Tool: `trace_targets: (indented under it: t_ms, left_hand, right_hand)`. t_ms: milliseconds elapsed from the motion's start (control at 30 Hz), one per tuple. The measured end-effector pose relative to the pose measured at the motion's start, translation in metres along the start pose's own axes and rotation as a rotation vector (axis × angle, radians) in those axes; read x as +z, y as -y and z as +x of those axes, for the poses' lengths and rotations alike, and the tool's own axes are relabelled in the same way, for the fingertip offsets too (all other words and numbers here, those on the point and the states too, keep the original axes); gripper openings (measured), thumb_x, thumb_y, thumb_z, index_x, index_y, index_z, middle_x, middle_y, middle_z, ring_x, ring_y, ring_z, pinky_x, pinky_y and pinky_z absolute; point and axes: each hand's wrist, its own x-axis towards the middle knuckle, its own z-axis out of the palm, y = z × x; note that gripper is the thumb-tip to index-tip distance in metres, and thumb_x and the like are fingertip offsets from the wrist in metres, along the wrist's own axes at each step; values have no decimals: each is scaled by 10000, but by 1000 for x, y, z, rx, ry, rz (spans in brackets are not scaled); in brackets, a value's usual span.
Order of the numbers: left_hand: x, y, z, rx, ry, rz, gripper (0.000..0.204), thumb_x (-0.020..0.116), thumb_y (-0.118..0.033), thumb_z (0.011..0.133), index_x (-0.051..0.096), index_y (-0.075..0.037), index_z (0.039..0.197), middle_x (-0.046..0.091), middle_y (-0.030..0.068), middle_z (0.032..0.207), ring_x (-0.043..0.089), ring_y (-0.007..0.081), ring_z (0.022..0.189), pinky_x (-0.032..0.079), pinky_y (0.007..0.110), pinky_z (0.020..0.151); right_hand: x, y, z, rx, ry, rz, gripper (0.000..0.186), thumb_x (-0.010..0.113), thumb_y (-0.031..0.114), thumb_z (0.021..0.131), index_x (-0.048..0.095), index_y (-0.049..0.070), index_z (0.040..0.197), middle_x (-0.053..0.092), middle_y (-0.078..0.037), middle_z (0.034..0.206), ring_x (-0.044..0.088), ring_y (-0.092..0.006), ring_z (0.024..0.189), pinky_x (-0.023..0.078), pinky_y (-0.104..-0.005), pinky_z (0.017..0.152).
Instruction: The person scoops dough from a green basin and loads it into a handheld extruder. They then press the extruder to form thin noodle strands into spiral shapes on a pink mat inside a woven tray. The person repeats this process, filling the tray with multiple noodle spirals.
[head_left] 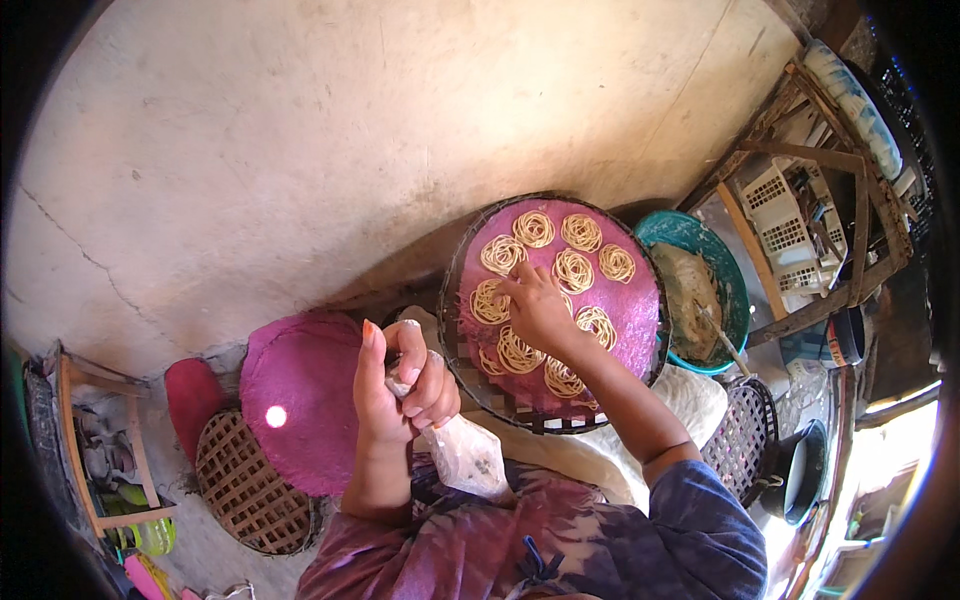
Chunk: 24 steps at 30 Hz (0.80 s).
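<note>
My left hand (405, 385) is closed around a whitish plastic bag (465, 460), whose lower part hangs toward my lap. My right hand (535, 310) reaches over a round woven tray (545, 424) lined with a pink sheet (635, 310), its fingers bent and apart at a coiled nest of pale strands (503, 255). Several more nests (573, 271) lie on the sheet; some are partly hidden by my hand and arm. Whether my fingertips touch the strands is hard to tell.
A pink round sheet (290, 380) and woven tray (235, 470) lie left. A teal basin (733, 300) with pale batter and a stick stands right, near a wooden rack (840, 160), a dark basket (740, 430) and a bucket (800, 470). A wall (300, 150) rises behind.
</note>
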Motion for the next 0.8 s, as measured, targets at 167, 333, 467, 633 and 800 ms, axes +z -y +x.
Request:
trace_targets:
  t_ms: [167, 333, 467, 633, 800]
  left_hand:
    - [-7, 0, 2, -16, -35, 2, 567, 225, -592, 1029, 409, -143, 735, 359, -9, 427, 310, 111, 315, 340, 287, 355]
    - [-11, 0, 1, -8, -38, 3, 568, 227, -600, 1025, 411, -145, 739, 358, -9, 427, 309, 110, 317, 339, 285, 357]
    - [-10, 0, 1, -16, -34, 5, 569, 229, -606, 1022, 412, -147, 739, 357, -9, 427, 309, 111, 316, 339, 287, 357]
    - [-8, -1, 2, -15, -36, 20, 570, 231, -610, 1020, 413, -149, 740, 357, -9, 427, 307, 112, 315, 336, 289, 357]
    - [-9, 0, 2, -17, -41, 7, 569, 233, -612, 1019, 414, -149, 742, 358, -9, 427, 312, 113, 316, 339, 289, 359]
  right_hand:
    - [-2, 5, 1, -16, -24, -117, 271, 536, 9, 801, 718, 121, 968, 560, -129, 1121, 528, -336, 1035, 423, -466, 907]
    - [0, 6, 0, -34, -1, -122, 293, 536, 11, 791, 722, 144, 976, 562, -116, 1126, 532, -317, 1029, 419, -453, 888]
    - [1, 6, 0, -35, 9, -129, 293, 540, 12, 787, 721, 155, 966, 563, -107, 1122, 535, -308, 1021, 413, -454, 891]
    - [-2, 5, 0, -24, 25, -180, 289, 541, 17, 790, 719, 158, 968, 561, -100, 1130, 530, -310, 1025, 404, -458, 889]
    - [-3, 5, 0, -50, 23, -158, 302, 543, 17, 785, 713, 154, 993, 560, -100, 1141, 526, -314, 1040, 403, -459, 889]
